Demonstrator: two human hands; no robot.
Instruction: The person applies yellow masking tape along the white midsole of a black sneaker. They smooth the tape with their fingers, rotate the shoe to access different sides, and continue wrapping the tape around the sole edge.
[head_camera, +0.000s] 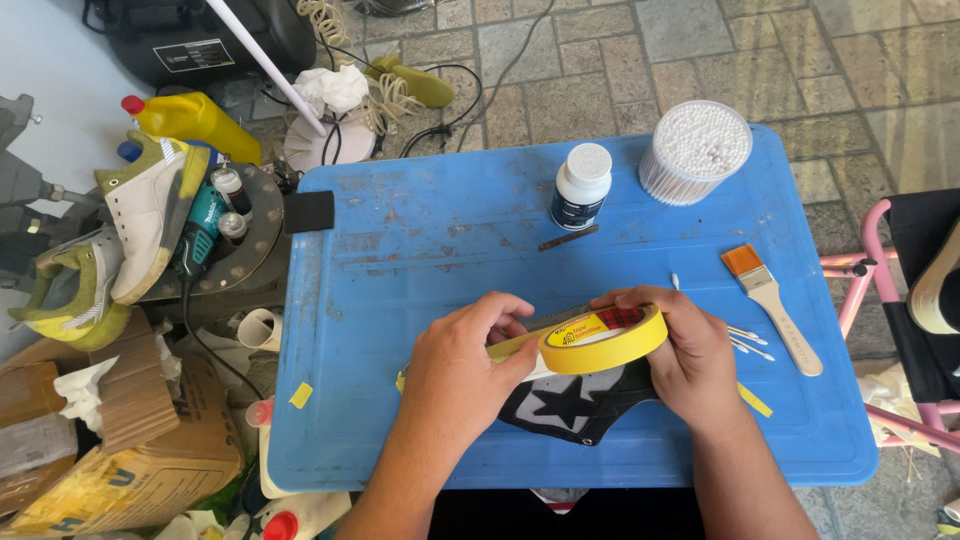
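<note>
Head view: left hand, right hand fingers grasping one yellow tape roll; one black shoe beneath.

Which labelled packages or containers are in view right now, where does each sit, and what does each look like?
Tape roll: yellow ring with a red-and-yellow inner label, held over a black shoe by the left hand and right hand.
Small bottle: white cap, dark label, back of the blue table.
Swab tub: clear, round, back right.
Yellow bottle: red cap, far left.
</note>
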